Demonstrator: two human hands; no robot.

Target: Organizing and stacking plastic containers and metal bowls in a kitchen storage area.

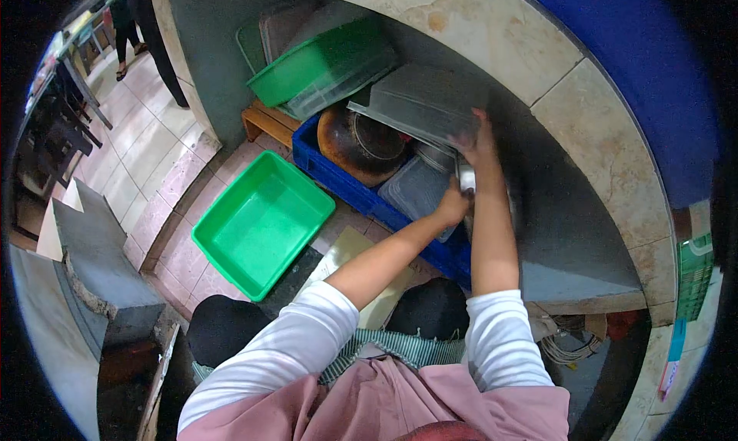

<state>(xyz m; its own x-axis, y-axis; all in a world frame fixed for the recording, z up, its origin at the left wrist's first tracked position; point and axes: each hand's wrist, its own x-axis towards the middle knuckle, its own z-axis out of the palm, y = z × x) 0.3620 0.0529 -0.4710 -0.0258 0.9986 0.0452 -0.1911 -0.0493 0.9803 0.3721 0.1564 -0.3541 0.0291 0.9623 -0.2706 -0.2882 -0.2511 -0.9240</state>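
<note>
My left hand [454,206] is curled at the edge of a shiny metal item [467,180], mostly hidden by my right forearm. My right hand [477,140] is blurred, fingers spread against the near end of a translucent plastic tub [424,98]; whether it grips the tub is unclear. The tub lies tilted over a blue plastic crate [340,181]. Inside the crate are a round, scorched brown-black pot [363,144] and a clear plastic container [418,184]. Stacked round metal pieces [436,156] show under the tub's edge.
A green plastic basin [262,225] sits on the floor at left. Behind the crate, another green basin [323,60] leans above a wooden stool [271,124]. A tiled counter edge [553,55] curves overhead. Coiled cable [571,346] lies lower right. People's legs [161,43] show upper left.
</note>
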